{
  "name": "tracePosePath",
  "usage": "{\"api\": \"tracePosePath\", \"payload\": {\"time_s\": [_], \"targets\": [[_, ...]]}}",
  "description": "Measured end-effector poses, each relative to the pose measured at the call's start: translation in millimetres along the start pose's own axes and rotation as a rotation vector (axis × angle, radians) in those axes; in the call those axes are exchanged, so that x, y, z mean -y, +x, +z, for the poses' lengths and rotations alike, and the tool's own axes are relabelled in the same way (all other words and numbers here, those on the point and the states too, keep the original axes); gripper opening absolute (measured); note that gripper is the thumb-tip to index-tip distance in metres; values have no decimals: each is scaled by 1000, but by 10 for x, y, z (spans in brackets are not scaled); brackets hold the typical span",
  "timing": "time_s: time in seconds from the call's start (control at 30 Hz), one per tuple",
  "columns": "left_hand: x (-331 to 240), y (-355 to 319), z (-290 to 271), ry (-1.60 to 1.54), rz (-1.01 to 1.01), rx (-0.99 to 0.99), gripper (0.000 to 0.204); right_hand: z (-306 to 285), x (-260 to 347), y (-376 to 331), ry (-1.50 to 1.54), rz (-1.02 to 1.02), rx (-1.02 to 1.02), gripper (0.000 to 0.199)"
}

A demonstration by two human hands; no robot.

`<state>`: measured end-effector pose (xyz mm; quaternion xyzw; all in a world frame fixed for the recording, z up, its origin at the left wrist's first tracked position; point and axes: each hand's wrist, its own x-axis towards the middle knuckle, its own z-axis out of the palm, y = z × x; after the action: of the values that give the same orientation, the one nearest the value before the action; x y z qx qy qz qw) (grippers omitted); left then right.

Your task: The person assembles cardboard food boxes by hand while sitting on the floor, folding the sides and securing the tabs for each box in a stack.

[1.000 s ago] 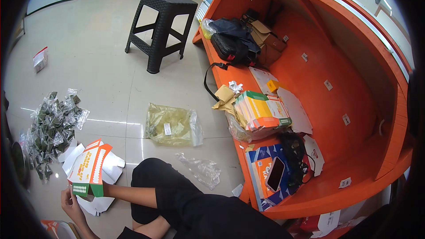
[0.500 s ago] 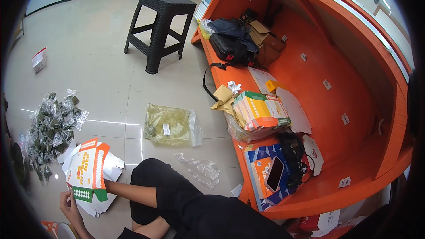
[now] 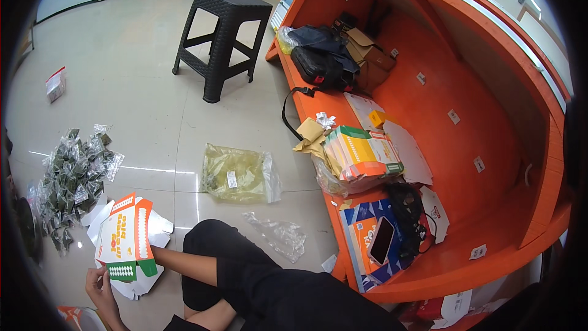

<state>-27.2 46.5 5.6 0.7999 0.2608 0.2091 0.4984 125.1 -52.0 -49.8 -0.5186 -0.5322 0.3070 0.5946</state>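
A folding food carton (image 3: 127, 233), white and yellow with orange and green edges, is held up at the lower left, its printed face toward me. My left hand (image 3: 100, 285) has its fingers closed at the carton's near left corner. My right forearm (image 3: 190, 265) reaches in from the right, and my right hand passes behind the carton, where its fingers are hidden. Beneath the carton, white flat cardboard blanks (image 3: 160, 227) lie in a loose pile on the floor. Just beyond them spreads a heap of small clear packets (image 3: 72, 175) with dark green contents.
A yellowish plastic bag (image 3: 236, 173) and a crumpled clear bag (image 3: 278, 236) lie on the tiles before my knee. To the right, an orange shelf (image 3: 465, 141) bears stacked cartons (image 3: 361, 153), a phone (image 3: 381, 240) and a black bag (image 3: 318, 67). A black stool (image 3: 223, 40) stands ahead.
The carton has moved slightly to the right and is tilted a little differently. My left hand has shifted slightly right with it.
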Motion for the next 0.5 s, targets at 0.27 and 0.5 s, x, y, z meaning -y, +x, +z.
{"api": "tracePosePath", "payload": {"time_s": [0.27,0.5], "targets": [[395,15,-76,-118,33,-11,12,25,41,13,-6,0,4,24],[48,11,23,-273,-129,-6,39,86,4,45,-34,-1,3,25]]}}
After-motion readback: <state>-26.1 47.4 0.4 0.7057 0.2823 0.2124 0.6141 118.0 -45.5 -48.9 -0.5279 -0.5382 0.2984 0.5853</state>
